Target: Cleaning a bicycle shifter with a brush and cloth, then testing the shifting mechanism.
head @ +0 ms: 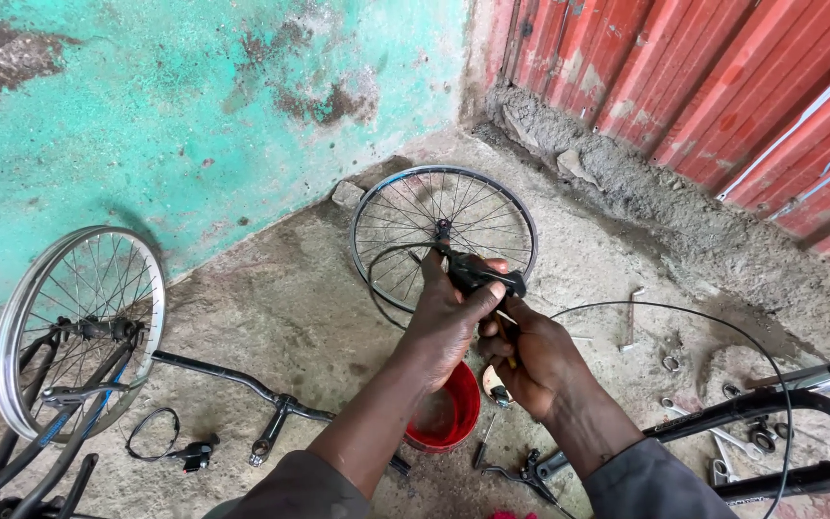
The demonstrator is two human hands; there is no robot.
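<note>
Head view: both hands raised over the floor.
Left hand (449, 317): clenched on black brake lever (477, 277).
Right hand (530, 360): closed on a tool, mostly hidden.
Red bowl (453, 423): at 6 o'clock of the hands.
Wheel rim (444, 231): at 12 o'clock.

Bare concrete floor (271, 288) lies open to the left of the hands, between the standing wheel (79, 327) and the wheel lying flat (442, 235) by the wall. Below the hands the way is crowded: a red tub (446, 415), a handlebar (242, 384) and pliers (521, 473) sit close together. To the right a looping cable (722, 322), scattered wrenches (737, 442) (small nuts among them) and a black frame tube (780, 408) block the floor.
</note>
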